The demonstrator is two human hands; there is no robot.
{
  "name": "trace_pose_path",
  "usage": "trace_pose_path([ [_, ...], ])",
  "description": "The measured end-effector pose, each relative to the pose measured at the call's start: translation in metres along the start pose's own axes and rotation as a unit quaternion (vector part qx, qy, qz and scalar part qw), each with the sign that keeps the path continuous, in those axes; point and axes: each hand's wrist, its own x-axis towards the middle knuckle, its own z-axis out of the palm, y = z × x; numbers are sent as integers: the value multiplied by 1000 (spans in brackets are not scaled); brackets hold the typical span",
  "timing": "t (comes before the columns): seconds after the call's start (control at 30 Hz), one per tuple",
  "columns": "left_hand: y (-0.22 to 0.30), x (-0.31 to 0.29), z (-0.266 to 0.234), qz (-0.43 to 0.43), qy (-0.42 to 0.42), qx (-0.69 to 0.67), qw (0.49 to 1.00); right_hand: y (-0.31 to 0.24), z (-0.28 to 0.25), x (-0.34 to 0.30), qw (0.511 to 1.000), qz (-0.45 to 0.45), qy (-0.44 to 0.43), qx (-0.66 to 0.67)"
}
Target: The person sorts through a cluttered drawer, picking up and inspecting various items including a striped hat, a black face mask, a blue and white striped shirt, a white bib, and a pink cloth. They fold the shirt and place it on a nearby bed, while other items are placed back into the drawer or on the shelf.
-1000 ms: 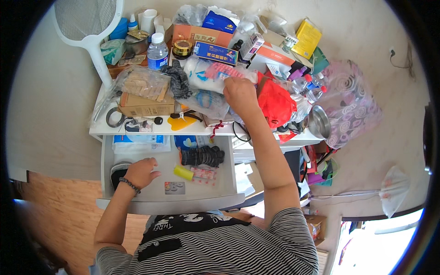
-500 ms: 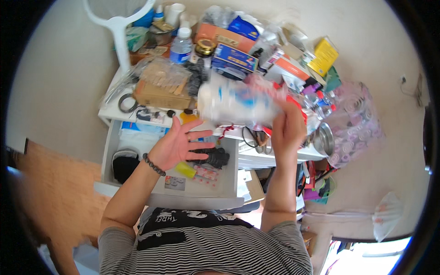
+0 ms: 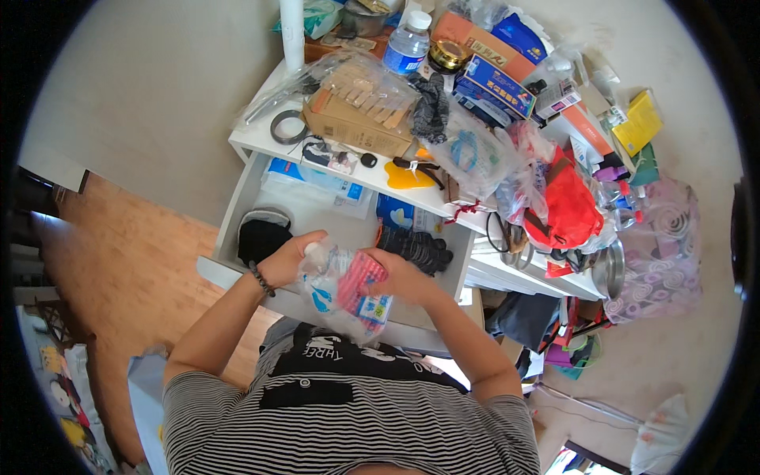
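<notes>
Over the front of the pulled-out white drawer (image 3: 348, 215), a clear plastic bag (image 3: 323, 305) with blue print hangs between my hands. My left hand (image 3: 290, 255), wearing a dark bead bracelet, is closed on the bag's upper left side. My right hand (image 3: 396, 277) grips a pink-and-white patterned packet (image 3: 358, 283) at the bag's right side; whether the packet is fully inside cannot be told. A black cap-like thing with a grey rim (image 3: 265, 237) lies in the drawer's left part. Dark knitted gloves or socks (image 3: 416, 247) lie to the right, near a blue packet (image 3: 396, 212).
The white cabinet top (image 3: 261, 131) behind the drawer is crowded: a roll of tape (image 3: 288, 127), a cardboard box (image 3: 352, 131), a water bottle (image 3: 406, 47), another clear bag (image 3: 475, 158) and a red pouch (image 3: 566, 202). A metal bowl (image 3: 608, 269) sits at the right end.
My right hand has come down from above the cabinet top to the drawer front. My left hand, spread before, now grips the bag. The pink packet, earlier lying in the drawer, is in my right hand.
</notes>
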Motion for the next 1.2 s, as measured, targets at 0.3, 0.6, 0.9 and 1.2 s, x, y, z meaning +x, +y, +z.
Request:
trace_pose_path([
  [0.3, -11, -27, -103, -52, 209, 99, 972, 37, -14, 43, 935, 67, 13, 347],
  [0.6, -52, 21, -108, -244, -33, 679, 692, 41, -33, 46, 928, -5, 99, 359],
  [0.9, -5, 60, -64, 49, -51, 357, 931, 43, -75, -42, 866, -153, 212, 427],
  [1.2, -70, 145, 129, 15, -227, 415, 881, 41, -74, -72, 850, -167, 240, 439],
])
